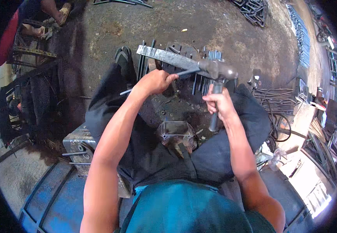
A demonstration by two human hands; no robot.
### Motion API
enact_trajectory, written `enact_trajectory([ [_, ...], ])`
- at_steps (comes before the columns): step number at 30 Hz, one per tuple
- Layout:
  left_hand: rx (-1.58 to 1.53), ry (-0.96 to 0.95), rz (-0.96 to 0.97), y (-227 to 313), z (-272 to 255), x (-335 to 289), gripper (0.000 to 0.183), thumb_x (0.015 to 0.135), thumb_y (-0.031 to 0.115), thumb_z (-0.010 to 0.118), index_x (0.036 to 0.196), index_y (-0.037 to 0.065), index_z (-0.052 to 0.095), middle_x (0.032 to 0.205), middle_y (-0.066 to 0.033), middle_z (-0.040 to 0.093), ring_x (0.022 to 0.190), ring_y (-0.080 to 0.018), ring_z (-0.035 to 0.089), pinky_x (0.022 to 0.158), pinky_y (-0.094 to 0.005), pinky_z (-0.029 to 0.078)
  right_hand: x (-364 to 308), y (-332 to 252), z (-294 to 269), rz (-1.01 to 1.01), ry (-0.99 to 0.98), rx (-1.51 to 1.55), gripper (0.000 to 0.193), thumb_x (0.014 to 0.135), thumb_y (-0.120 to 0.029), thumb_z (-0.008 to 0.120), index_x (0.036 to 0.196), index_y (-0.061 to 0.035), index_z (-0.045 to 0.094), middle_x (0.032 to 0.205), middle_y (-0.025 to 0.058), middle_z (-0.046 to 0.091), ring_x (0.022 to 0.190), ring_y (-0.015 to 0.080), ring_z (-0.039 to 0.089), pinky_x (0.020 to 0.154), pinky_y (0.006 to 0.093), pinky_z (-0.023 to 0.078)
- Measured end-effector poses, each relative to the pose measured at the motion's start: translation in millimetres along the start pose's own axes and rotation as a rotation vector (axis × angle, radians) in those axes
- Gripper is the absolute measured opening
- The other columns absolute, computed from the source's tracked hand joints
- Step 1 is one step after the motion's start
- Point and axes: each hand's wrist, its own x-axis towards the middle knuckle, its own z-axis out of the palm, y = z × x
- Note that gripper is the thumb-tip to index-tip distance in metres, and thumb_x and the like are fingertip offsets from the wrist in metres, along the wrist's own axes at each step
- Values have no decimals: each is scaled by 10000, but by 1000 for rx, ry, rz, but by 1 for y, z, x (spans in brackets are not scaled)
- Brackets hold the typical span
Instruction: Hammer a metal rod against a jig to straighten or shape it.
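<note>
My left hand (157, 82) is closed around a thin metal rod (188, 72), whose far end reaches right toward the hammer head and whose near end sticks out below my wrist. In my right hand (220, 104) is a ball-peen hammer (218, 70), gripped by its handle, with the head above my fist. Just beyond my hands a long grey metal bar (167, 57) lies slanted. The hammer head overlaps its right end in view; whether they touch I cannot tell. Several cut rods (199, 83) lie on the ground behind the hammer.
A metal block with pins (80, 149) stands left of my leg. Bent rods (275, 101) are piled at right, bent metal pieces (253, 11) at the far right, and a bundle of rods (300, 37) beyond. Another person's foot (64, 14) shows at the far left.
</note>
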Motion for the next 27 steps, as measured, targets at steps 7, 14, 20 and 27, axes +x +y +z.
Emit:
enact_trajectory([
  [7, 130, 33, 4, -2, 6, 1, 610, 983, 506, 447, 824, -41, 664, 773, -281, 630, 803, -465, 619, 733, -512, 469, -32, -17, 3, -9, 81, 33, 213, 749, 12, 634, 723, -79, 443, 526, -3, 424, 360, 86, 375, 356, 261, 297],
  [14, 129, 62, 69, -5, 8, 1, 612, 982, 513, 439, 842, -37, 669, 770, -303, 617, 806, -484, 609, 739, -528, 461, -56, -70, 14, -1020, -404, -84, 233, 675, 6, 650, 653, -56, 427, 545, 56, 479, 407, 146, 412, 425, 286, 341],
  [20, 106, 44, 46, -5, 7, 0, 685, 968, 566, 413, 783, -36, 683, 821, -321, 632, 861, -485, 619, 780, -534, 485, -20, -4, 14, -200, 60, -240, 241, 765, -40, 715, 701, -65, 484, 602, 6, 495, 494, 108, 466, 476, 285, 354],
  [27, 86, 60, 63, -5, 8, 3, 671, 968, 554, 425, 784, -38, 684, 819, -305, 642, 856, -486, 624, 766, -528, 492, -22, 31, -4, 122, 49, -168, 235, 769, 12, 688, 751, -80, 474, 562, -18, 457, 397, 73, 405, 367, 254, 293],
])
